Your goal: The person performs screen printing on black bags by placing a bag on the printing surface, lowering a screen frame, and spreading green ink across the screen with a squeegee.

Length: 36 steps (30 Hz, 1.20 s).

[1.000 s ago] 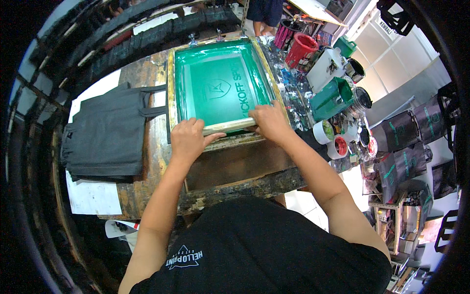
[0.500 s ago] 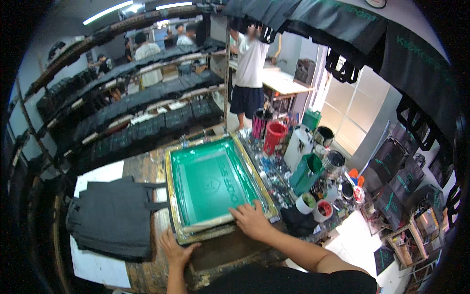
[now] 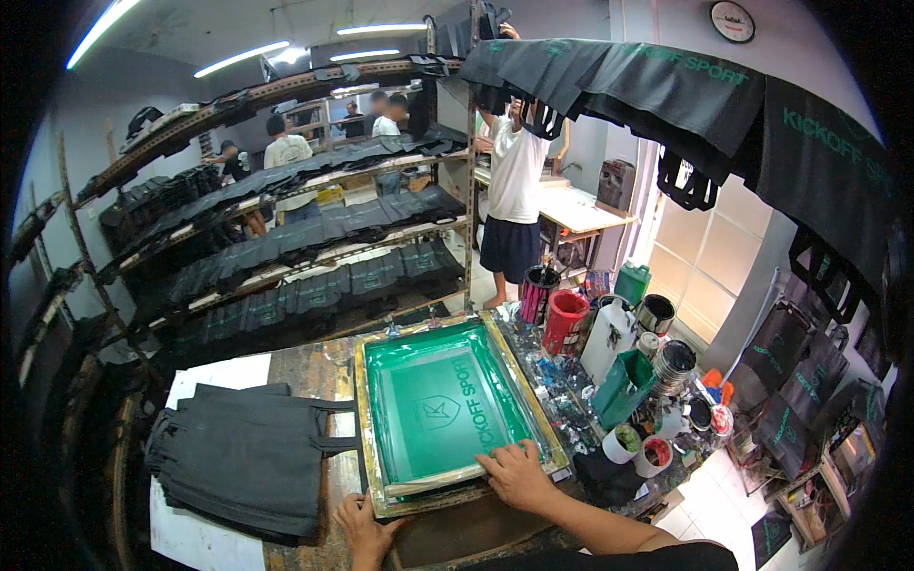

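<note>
A screen printing frame (image 3: 533, 400) with a yellowish, ink-stained rim lies flat on the worktable, its mesh (image 3: 419, 381) coated in wet green ink around a shield mark and lettering. My right hand (image 3: 519, 476) curls its fingers over the frame's near edge, toward the right corner. Beside the near left corner rests my left hand (image 3: 367, 528), thumb spread from the fingers and nothing visible in it. Left of the frame lies a stack of black fabric bags (image 3: 243, 462); straps of the top one reach to the frame's left edge, where their ends are hidden.
White board (image 3: 205, 533) sits under the bags. Ink pots, including a red bucket (image 3: 566, 319) and a green container (image 3: 624, 390), crowd the table's right side. Printed black bags (image 3: 666, 81) hang overhead at right. Shelves (image 3: 314, 247) of bags stand behind; a person (image 3: 514, 181) stands beyond the table.
The view has tilted up, so the table and frame sit lower and farther right in the picture. Both hands keep about the same places at the frame's near edge.
</note>
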Each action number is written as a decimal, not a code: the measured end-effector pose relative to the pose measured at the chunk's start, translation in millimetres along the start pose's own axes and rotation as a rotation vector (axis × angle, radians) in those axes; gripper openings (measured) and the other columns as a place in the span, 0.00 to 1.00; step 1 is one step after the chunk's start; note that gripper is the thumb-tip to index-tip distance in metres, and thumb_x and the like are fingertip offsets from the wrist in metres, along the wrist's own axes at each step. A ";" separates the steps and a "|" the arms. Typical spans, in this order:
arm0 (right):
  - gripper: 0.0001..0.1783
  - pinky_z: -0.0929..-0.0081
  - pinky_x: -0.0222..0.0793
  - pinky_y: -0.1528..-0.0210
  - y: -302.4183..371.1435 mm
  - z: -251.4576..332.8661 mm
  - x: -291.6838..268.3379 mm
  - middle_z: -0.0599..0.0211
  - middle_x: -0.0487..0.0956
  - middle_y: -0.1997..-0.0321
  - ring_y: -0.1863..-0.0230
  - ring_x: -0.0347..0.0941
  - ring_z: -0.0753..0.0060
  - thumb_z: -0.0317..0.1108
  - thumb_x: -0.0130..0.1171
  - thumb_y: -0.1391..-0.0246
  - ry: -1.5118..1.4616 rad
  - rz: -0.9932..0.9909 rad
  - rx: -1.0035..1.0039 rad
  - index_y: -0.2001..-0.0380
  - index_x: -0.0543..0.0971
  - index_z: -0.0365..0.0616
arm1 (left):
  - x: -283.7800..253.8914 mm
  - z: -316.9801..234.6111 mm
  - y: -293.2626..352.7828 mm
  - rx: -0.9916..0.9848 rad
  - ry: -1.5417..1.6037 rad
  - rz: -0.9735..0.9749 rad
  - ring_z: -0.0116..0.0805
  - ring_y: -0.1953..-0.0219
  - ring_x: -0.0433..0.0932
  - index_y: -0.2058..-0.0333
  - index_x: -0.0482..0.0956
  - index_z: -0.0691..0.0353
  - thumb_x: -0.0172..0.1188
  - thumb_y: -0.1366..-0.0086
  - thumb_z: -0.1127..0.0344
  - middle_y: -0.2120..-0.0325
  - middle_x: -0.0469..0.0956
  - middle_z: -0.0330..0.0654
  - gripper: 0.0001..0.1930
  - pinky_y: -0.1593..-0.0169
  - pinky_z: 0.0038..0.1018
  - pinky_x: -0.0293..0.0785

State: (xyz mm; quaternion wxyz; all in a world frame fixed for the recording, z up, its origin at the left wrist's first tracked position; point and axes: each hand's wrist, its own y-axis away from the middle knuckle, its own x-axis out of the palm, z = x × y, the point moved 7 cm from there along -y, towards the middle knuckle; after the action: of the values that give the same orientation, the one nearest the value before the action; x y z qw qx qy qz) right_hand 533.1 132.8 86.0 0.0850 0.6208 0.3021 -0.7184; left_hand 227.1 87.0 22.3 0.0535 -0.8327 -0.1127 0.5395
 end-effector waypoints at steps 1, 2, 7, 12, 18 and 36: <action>0.33 0.49 0.54 0.37 1.1 0.0 -0.3 0.65 0.77 0.48 0.43 0.71 0.61 0.37 0.69 0.45 0.001 -0.007 0.004 0.35 0.74 0.54 | -0.1 -0.7 0.3 0.011 0.002 -0.003 0.50 0.45 0.62 0.50 0.84 0.60 0.84 0.57 0.40 0.52 0.67 0.49 0.40 0.38 0.47 0.56; 0.33 0.48 0.54 0.36 2.4 -0.3 -0.7 0.65 0.77 0.48 0.43 0.71 0.61 0.37 0.69 0.45 0.003 -0.014 0.007 0.35 0.74 0.54 | 1.1 -0.7 0.7 0.021 0.005 -0.007 0.49 0.45 0.63 0.50 0.84 0.60 0.83 0.56 0.39 0.53 0.67 0.49 0.40 0.39 0.47 0.56; 0.31 0.46 0.55 0.37 1.7 2.9 -3.5 0.65 0.76 0.50 0.45 0.72 0.61 0.38 0.67 0.44 0.001 -0.046 0.002 0.36 0.75 0.54 | 4.4 8.4 1.1 0.063 -0.012 -0.063 0.49 0.46 0.63 0.52 0.85 0.60 0.81 0.56 0.35 0.55 0.69 0.47 0.40 0.39 0.48 0.56; 0.32 0.46 0.53 0.36 3.5 1.1 1.3 0.64 0.77 0.48 0.43 0.72 0.61 0.38 0.68 0.45 -0.005 -0.033 0.007 0.36 0.74 0.54 | 9.7 10.1 1.1 0.073 -0.028 -0.092 0.49 0.47 0.64 0.55 0.84 0.63 0.81 0.56 0.34 0.55 0.70 0.47 0.40 0.39 0.49 0.55; 0.30 0.47 0.55 0.38 5.0 2.8 -3.5 0.65 0.76 0.52 0.46 0.72 0.61 0.38 0.67 0.45 -0.001 -0.076 -0.006 0.37 0.76 0.54 | 11.1 11.2 1.5 0.066 -0.049 -0.075 0.49 0.47 0.64 0.53 0.83 0.64 0.78 0.54 0.31 0.56 0.69 0.48 0.42 0.39 0.49 0.55; 0.28 0.46 0.59 0.38 1.6 3.0 -6.0 0.68 0.76 0.55 0.48 0.72 0.62 0.38 0.66 0.44 0.016 -0.076 -0.009 0.39 0.78 0.55 | 1.9 1.6 3.0 0.059 -0.022 -0.083 0.48 0.48 0.62 0.51 0.83 0.64 0.79 0.53 0.31 0.57 0.67 0.48 0.43 0.38 0.50 0.52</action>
State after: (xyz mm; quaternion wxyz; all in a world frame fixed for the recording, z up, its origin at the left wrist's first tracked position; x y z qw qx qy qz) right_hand 532.7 128.4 91.3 0.0583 0.6142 0.3294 -0.7148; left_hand 226.8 84.5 19.3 0.0994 -0.8193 -0.1318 0.5491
